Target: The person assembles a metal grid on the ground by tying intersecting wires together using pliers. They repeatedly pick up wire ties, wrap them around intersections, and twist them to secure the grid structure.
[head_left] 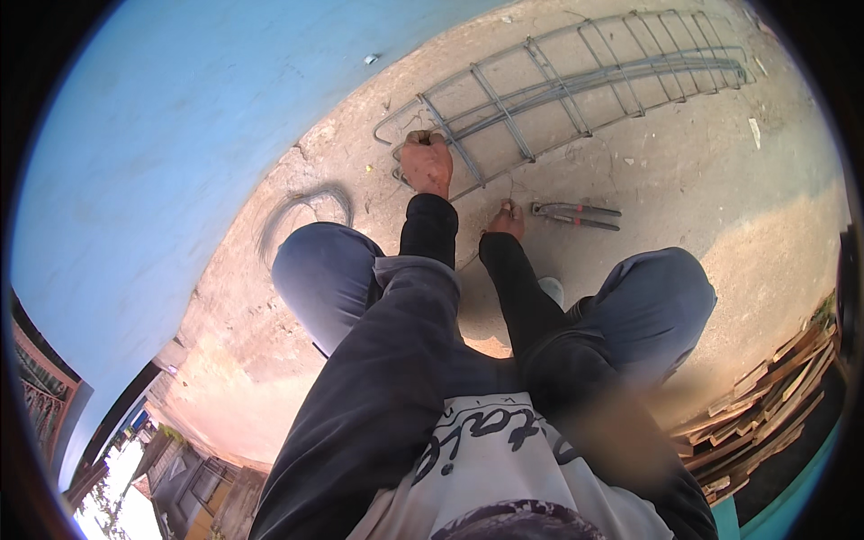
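Observation:
A long cage of steel reinforcing bars (558, 94), with rectangular ties along it, lies on the ground ahead of me. My left hand (426, 165) is closed in a fist over the near left end of this cage, by the bent bar ends; what its fingers grip is hidden. Lower and to the right, my right hand (506, 220) pinches what looks like a thin wire, just short of the cage. Beside it on the right lie pincers (576, 214) with dark and red handles, touched by neither hand.
A loose coil of thin wire (306, 209) rests left of my left knee, near the blue wall (198, 117). My bent knees flank both arms. Wooden slats (765, 405) are stacked at the lower right. A small pale scrap (754, 133) lies far right.

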A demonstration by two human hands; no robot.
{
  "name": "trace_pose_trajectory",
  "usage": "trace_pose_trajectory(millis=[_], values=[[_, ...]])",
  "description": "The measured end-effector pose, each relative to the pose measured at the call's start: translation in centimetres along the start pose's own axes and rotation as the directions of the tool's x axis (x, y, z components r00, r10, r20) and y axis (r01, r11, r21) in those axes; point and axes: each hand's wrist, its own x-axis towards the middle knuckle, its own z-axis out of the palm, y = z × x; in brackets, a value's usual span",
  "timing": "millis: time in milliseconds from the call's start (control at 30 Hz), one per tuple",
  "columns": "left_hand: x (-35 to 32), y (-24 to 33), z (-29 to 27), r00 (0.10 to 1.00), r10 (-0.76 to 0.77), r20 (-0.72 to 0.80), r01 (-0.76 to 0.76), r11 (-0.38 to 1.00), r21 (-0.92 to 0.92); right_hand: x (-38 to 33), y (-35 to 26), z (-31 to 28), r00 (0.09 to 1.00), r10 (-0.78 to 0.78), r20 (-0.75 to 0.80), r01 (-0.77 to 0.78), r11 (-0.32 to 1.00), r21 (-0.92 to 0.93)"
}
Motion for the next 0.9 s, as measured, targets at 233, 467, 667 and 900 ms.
trace_pose_trajectory(millis=[233, 467, 667, 900], values=[[-5.7, -3.2, 3.4, 0.934, -0.086, 0.347, 0.078, 0.996, 0.038, 7.2, 3.0, 0.7, 0.855, -0.236, 0.461, 0.276, 0.961, -0.02], [1.1, -2.5, 2.0, 0.921, 0.301, -0.247, -0.291, 0.953, 0.08, -0.1, -7.7, -0.3, 0.824, 0.324, 0.464, -0.392, 0.918, 0.056], [2.3, -1.6, 3.9, 0.772, 0.287, 0.567, -0.492, 0.835, 0.247, 5.0, -3.7, 0.3, 0.963, -0.098, 0.251, 0.058, 0.985, 0.163], [-0.3, -6.8, 5.7, 0.692, 0.362, 0.625, -0.638, 0.712, 0.294, 3.5, -5.4, -0.5, 0.921, 0.076, 0.382, -0.08, 0.997, -0.004]])
